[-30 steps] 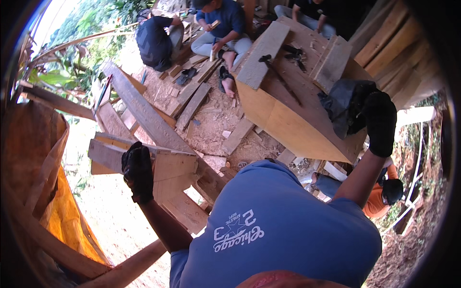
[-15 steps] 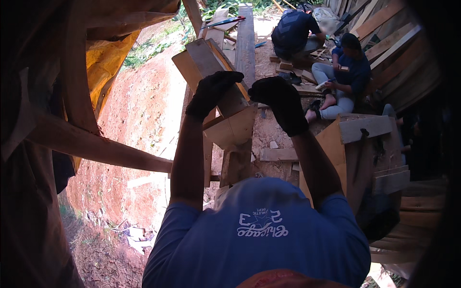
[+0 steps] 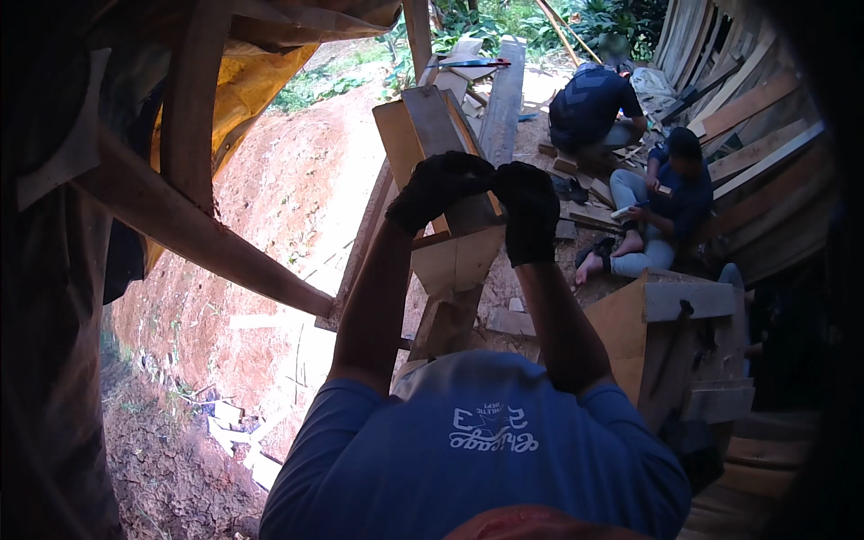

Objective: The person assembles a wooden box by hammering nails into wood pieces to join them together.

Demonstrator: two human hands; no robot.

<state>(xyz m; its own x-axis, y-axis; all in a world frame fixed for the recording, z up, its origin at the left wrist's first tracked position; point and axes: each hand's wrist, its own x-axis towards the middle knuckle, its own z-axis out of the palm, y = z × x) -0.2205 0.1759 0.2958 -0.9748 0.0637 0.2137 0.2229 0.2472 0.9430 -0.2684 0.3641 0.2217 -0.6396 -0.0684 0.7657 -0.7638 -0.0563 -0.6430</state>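
Both hands wear black gloves and meet over a wooden piece built of boards [image 3: 434, 121], with a dark upper board and pale sides. My left hand [image 3: 441, 187] is bent inward, fingers pressed together. Its fingertips come up against those of my right hand [image 3: 526, 211], whose fingers are curled in a pinch. Whatever lies between the fingers is too small or hidden to name. Below the hands, a pale wooden block [image 3: 457, 261] faces me, above a tilted support board [image 3: 450, 319]. The hands hide part of the boards.
A long plank [image 3: 504, 103] runs away from me, with a thin red-and-blue tool [image 3: 472, 63] near its far end. Two people [image 3: 589, 108] work at the right among wood offcuts. A wooden box-like stand [image 3: 688, 301] is at near right; a curved beam [image 3: 211, 238] crosses the left.
My hands have come together from a gap apart, so that the fingertips now meet. The view has shifted, and the boards and people appear further right and lower.
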